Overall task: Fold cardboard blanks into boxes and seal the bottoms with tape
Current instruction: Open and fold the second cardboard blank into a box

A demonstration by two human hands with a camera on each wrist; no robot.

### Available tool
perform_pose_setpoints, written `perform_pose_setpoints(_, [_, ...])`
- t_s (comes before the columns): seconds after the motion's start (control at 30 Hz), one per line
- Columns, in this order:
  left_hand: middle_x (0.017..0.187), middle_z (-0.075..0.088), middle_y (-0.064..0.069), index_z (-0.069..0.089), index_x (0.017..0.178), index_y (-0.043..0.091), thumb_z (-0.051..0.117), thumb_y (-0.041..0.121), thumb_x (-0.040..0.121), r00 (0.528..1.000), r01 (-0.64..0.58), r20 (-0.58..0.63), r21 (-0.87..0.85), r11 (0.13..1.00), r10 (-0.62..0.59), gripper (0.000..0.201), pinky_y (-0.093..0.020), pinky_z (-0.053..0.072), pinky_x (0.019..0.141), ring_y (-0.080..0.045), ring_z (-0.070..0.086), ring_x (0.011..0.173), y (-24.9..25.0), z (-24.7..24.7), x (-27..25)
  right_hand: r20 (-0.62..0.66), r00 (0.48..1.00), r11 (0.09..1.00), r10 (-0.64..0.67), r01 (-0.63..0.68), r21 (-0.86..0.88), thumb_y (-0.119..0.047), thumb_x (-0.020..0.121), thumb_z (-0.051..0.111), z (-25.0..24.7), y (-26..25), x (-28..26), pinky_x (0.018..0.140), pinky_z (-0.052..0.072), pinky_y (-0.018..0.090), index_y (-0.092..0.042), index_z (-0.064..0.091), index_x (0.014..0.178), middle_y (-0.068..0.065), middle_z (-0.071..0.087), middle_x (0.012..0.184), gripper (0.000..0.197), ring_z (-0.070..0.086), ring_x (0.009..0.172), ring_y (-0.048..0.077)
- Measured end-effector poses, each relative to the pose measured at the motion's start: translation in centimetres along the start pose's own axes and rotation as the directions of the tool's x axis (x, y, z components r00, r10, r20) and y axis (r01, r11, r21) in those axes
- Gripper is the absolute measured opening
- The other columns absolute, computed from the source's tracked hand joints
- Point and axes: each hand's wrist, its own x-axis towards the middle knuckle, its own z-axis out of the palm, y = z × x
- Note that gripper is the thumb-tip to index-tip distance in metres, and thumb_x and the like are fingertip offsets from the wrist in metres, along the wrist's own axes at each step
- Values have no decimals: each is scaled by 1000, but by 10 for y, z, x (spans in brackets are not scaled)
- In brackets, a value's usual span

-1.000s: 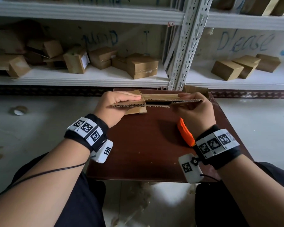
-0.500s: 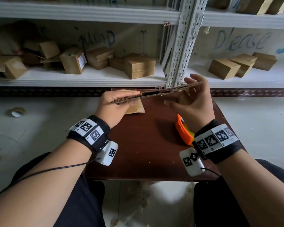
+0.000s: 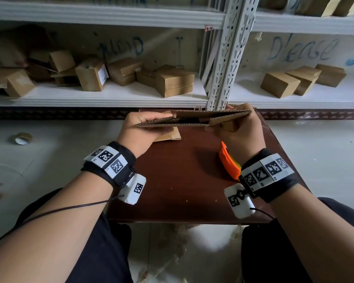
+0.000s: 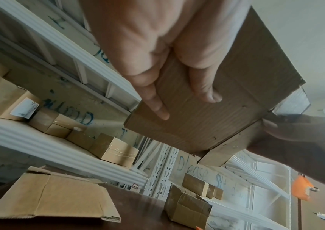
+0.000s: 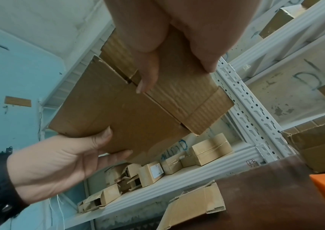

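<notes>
Left hand (image 3: 143, 130) grips the left end of a flattened cardboard blank (image 3: 192, 119), thumb on top and fingers (image 4: 157, 107) curled beneath. Right hand (image 3: 239, 133) grips the blank's right end in the same manner, its fingers (image 5: 147, 80) lying against the underside near a flap slit. The blank is held level in the air above the far edge of the table (image 3: 182, 180), touching nothing but the two hands; its corrugated near edge faces the head camera, and the two layers gape slightly toward the right end. A second flat blank (image 4: 53, 200) lies on the table near its far left corner. A partly folded box (image 4: 187, 207) stands near the far right corner. An orange tape dispenser (image 3: 229, 162) rests by the right edge, just beside the right wrist. Finished boxes (image 3: 174, 80) sit on the shelf (image 3: 110, 97) beyond the table.
</notes>
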Motion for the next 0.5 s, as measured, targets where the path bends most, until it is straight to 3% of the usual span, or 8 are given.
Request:
perform_pose_setpoints(0.1, [106,80,3,83,105,22,90,-1,72,1000,-16,-12,93,996,17,42,-54,55,103,-21,75,108,0,-1,0,-5,1000,1000,-6,6,-20,5,65,93,-1,3,2,71,50,11,1,58,106,0,74,89,54,68,76,-7])
perform_pose_setpoints(0.17, [110,79,-1,80,112,10,90,0,74,997,-75,7,167,983,75,41,-52,55,103,-19,74,109,0,-3,-1,3,1000,998,-13,14,-64,-1,63,93,1,5,1,74,50,11,3,59,109,0,73,94,58,68,81,-9])
perform_pose_setpoints(0.23, [113,78,-5,77,115,3,90,2,74,994,-112,16,196,974,111,43,-51,55,104,-19,73,111,0,-3,-1,-1,1000,996,-9,9,-83,4,62,92,0,8,1,80,52,13,-1,54,114,-4,71,99,65,68,88,-10])
perform_pose_setpoints(0.3, [116,76,-6,76,117,3,91,1,73,994,-105,-3,194,975,108,46,-48,53,107,-18,72,114,-3,-2,0,9,1000,995,5,-4,-96,-5,56,95,1,9,2,90,60,30,0,55,117,3,74,105,74,73,100,5])
perform_pose_setpoints(0.37, [117,76,-6,76,117,4,92,1,71,996,-77,-18,189,979,82,50,-47,53,108,-17,71,115,-6,-2,1,41,999,994,16,-12,-109,-22,51,93,1,11,5,91,61,47,4,60,117,9,77,106,78,76,102,20])
perform_pose_setpoints(0.5, [114,76,-9,75,118,5,96,8,67,997,-56,-39,193,980,64,55,-51,54,105,-23,72,113,-9,-3,1,17,1000,994,4,-2,-111,-22,56,89,5,11,3,85,63,41,1,55,113,11,76,100,71,76,96,22])
